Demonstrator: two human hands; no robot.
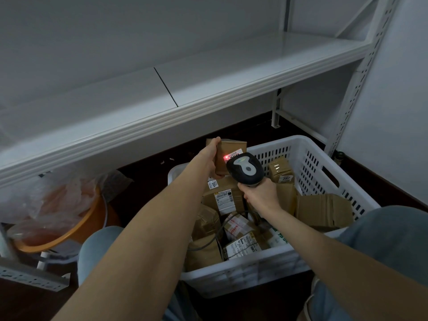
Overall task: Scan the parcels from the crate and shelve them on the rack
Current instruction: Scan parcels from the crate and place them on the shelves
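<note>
My left hand [212, 158] grips a small brown cardboard parcel [229, 149] and holds it upright above the far left corner of the white plastic crate [324, 163]. My right hand [260, 196] grips the handle of a black and grey barcode scanner [245, 169], whose head points at the parcel. A red light spot shows on the parcel's label. Several taped brown parcels with white labels [222, 200] lie in the crate. The white metal rack shelf [208, 72] runs above and behind it.
An orange basin [69, 230] with crumpled clear plastic stands on the floor at the left, under the shelf. The rack's perforated upright [361, 84] rises at the right by the wall. My knees in jeans flank the crate. A scanner cable trails over the parcels.
</note>
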